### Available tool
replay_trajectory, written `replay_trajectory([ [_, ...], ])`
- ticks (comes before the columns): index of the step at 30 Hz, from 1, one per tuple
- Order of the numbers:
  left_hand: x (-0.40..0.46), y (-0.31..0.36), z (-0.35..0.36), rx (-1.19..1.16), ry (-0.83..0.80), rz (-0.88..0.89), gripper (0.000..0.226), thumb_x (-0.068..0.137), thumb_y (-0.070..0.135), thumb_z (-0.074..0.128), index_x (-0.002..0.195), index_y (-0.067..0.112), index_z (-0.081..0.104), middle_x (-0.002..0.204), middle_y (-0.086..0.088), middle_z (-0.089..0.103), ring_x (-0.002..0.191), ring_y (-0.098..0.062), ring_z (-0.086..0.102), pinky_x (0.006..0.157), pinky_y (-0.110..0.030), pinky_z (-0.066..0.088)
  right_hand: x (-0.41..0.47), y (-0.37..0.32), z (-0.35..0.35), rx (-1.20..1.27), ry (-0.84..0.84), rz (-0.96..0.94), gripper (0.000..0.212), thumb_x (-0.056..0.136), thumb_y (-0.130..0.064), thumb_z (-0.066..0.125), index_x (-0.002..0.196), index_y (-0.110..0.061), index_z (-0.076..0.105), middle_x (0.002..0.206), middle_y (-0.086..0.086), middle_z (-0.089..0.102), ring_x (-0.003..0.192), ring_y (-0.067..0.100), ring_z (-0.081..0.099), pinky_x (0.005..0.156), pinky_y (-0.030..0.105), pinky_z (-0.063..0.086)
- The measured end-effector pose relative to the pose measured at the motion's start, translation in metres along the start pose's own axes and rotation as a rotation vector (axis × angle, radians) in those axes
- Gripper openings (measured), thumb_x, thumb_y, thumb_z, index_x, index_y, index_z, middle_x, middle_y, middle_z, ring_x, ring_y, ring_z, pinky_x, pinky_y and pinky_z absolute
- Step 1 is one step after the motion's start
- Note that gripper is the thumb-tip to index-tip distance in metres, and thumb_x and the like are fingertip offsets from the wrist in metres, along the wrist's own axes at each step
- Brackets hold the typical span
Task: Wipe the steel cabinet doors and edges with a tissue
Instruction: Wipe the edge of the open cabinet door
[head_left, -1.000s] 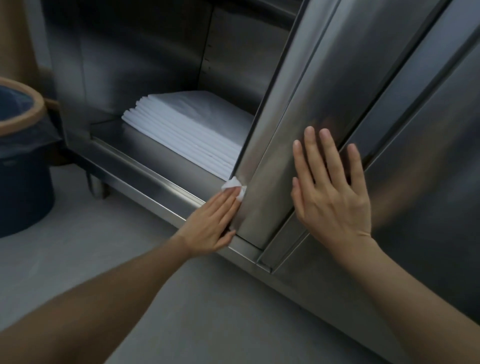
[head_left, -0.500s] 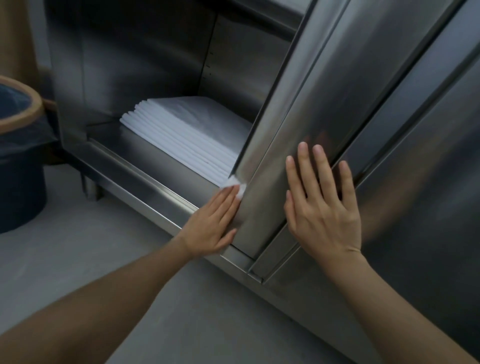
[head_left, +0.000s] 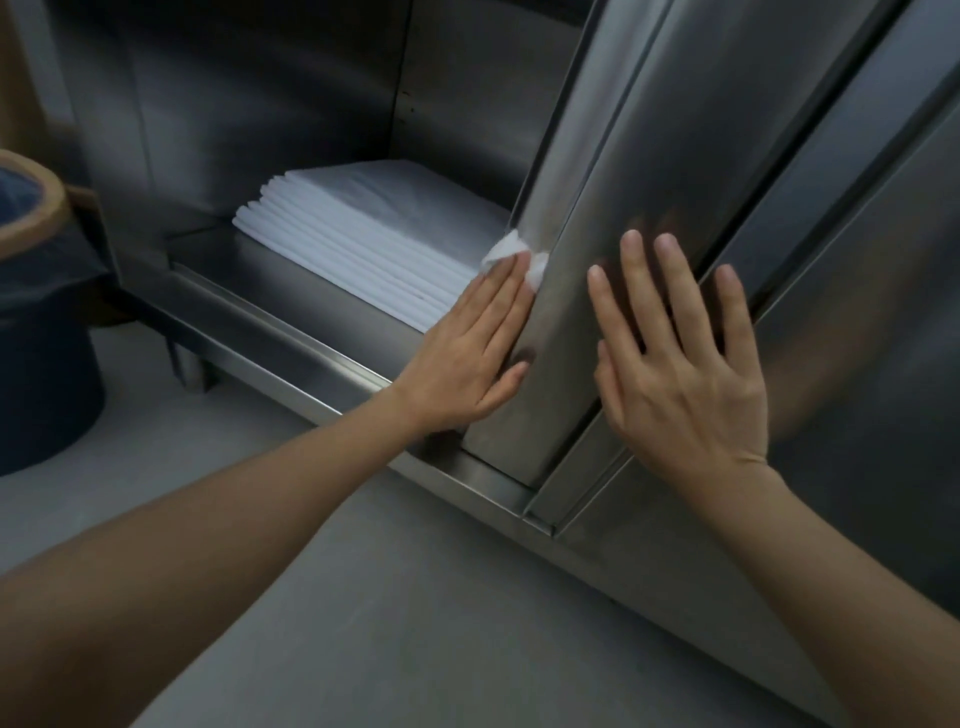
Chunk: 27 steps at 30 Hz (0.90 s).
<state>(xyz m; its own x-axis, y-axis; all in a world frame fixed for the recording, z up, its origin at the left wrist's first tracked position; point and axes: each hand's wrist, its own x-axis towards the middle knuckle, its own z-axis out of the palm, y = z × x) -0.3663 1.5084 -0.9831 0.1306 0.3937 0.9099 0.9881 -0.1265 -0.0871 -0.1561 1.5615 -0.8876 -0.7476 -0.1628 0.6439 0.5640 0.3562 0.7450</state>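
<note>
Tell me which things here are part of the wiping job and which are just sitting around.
In the job: tissue under the left hand; steel door, right hand flat on it.
Lying about: stack of white sheets on the shelf; lined bin.

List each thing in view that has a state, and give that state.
Cabinet door: slid open, shelf exposed.
Tissue: crumpled, pressed against the door's edge.
Left hand: flat, pressing the tissue.
Right hand: flat on the door, fingers spread.
Stack of white sheets: folded, on the shelf.
Bin: lined, uncovered.
</note>
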Motion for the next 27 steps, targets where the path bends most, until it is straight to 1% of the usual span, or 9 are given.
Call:
replay_trajectory([
  [2, -0.053, 0.004, 0.006, 0.005, -0.115, 0.024, 0.072, 0.102, 0.032, 0.037, 0.155, -0.004, 0.005, 0.155, -0.030, 0.023, 0.151, -0.035, 0.006, 0.124, -0.046, 0.012, 0.000, -0.002, -0.001, -0.002, 0.001, 0.001, 0.057, 0.101, -0.027, 0.041, 0.154, -0.009, 0.032, 0.159, 0.016, 0.030, 0.148, 0.031, 0.026, 0.119, 0.049, 0.022],
  [5, -0.116, 0.010, 0.003, 0.036, -0.373, 0.061, 0.066, 0.105, 0.037, 0.029, 0.153, -0.005, 0.012, 0.154, -0.029, 0.030, 0.148, -0.037, 0.022, 0.124, -0.042, 0.012, 0.002, -0.001, -0.002, -0.010, 0.000, 0.005, 0.056, 0.101, -0.026, 0.042, 0.154, -0.010, 0.034, 0.159, 0.016, 0.032, 0.147, 0.031, 0.029, 0.119, 0.049, 0.021],
  [8, -0.120, 0.009, -0.005, 0.036, -0.442, 0.051, 0.067, 0.103, 0.040, 0.031, 0.150, -0.007, 0.022, 0.154, -0.026, 0.033, 0.146, -0.034, 0.024, 0.124, -0.037, 0.009, 0.003, -0.002, -0.002, 0.000, 0.004, 0.008, 0.056, 0.101, -0.024, 0.042, 0.154, -0.011, 0.034, 0.158, 0.016, 0.032, 0.147, 0.032, 0.029, 0.119, 0.050, 0.022],
  [12, -0.081, 0.002, -0.018, 0.032, -0.393, 0.076, 0.071, 0.103, 0.046, 0.030, 0.149, -0.009, 0.024, 0.153, -0.027, 0.035, 0.143, -0.035, 0.026, 0.124, -0.036, 0.009, 0.002, -0.001, -0.001, 0.001, 0.002, 0.013, 0.056, 0.102, -0.025, 0.041, 0.155, -0.010, 0.031, 0.160, 0.016, 0.029, 0.148, 0.032, 0.026, 0.119, 0.050, 0.021],
  [17, 0.029, -0.005, -0.028, 0.031, -0.113, 0.023, 0.070, 0.105, 0.042, 0.026, 0.148, -0.013, 0.020, 0.153, -0.034, 0.028, 0.146, -0.040, 0.020, 0.123, -0.046, 0.017, 0.003, -0.001, -0.001, 0.020, 0.002, 0.005, 0.056, 0.102, -0.026, 0.041, 0.155, -0.010, 0.031, 0.160, 0.016, 0.029, 0.149, 0.031, 0.024, 0.120, 0.050, 0.019],
  [19, 0.040, -0.002, -0.024, 0.018, -0.051, -0.003, 0.068, 0.105, 0.039, 0.027, 0.147, -0.014, 0.020, 0.152, -0.036, 0.028, 0.147, -0.041, 0.017, 0.123, -0.048, 0.016, 0.003, 0.000, -0.001, 0.022, 0.002, 0.004, 0.056, 0.101, -0.025, 0.042, 0.155, -0.010, 0.032, 0.160, 0.016, 0.029, 0.148, 0.031, 0.024, 0.120, 0.049, 0.020],
  [21, 0.017, 0.002, -0.016, 0.000, -0.063, -0.018, 0.066, 0.105, 0.037, 0.028, 0.147, -0.012, 0.016, 0.151, -0.037, 0.028, 0.148, -0.038, 0.013, 0.123, -0.048, 0.014, 0.002, 0.000, -0.001, 0.017, 0.010, 0.007, 0.057, 0.100, -0.025, 0.044, 0.154, -0.010, 0.032, 0.159, 0.015, 0.030, 0.148, 0.030, 0.025, 0.120, 0.049, 0.021],
  [24, -0.041, 0.011, -0.009, -0.003, -0.207, -0.032, 0.066, 0.103, 0.034, 0.034, 0.150, -0.007, 0.013, 0.155, -0.030, 0.022, 0.149, -0.037, 0.014, 0.125, -0.042, 0.009, 0.002, -0.001, -0.001, 0.015, 0.006, 0.000, 0.058, 0.100, -0.025, 0.044, 0.155, -0.010, 0.032, 0.159, 0.015, 0.030, 0.148, 0.030, 0.023, 0.121, 0.049, 0.019],
  [27, -0.072, 0.014, -0.011, 0.014, -0.308, -0.031, 0.066, 0.102, 0.033, 0.034, 0.151, -0.006, 0.014, 0.156, -0.028, 0.026, 0.148, -0.033, 0.017, 0.125, -0.037, 0.007, 0.002, -0.001, 0.000, 0.021, 0.005, -0.004, 0.058, 0.099, -0.024, 0.045, 0.155, -0.010, 0.032, 0.160, 0.016, 0.029, 0.148, 0.031, 0.022, 0.121, 0.049, 0.019],
])
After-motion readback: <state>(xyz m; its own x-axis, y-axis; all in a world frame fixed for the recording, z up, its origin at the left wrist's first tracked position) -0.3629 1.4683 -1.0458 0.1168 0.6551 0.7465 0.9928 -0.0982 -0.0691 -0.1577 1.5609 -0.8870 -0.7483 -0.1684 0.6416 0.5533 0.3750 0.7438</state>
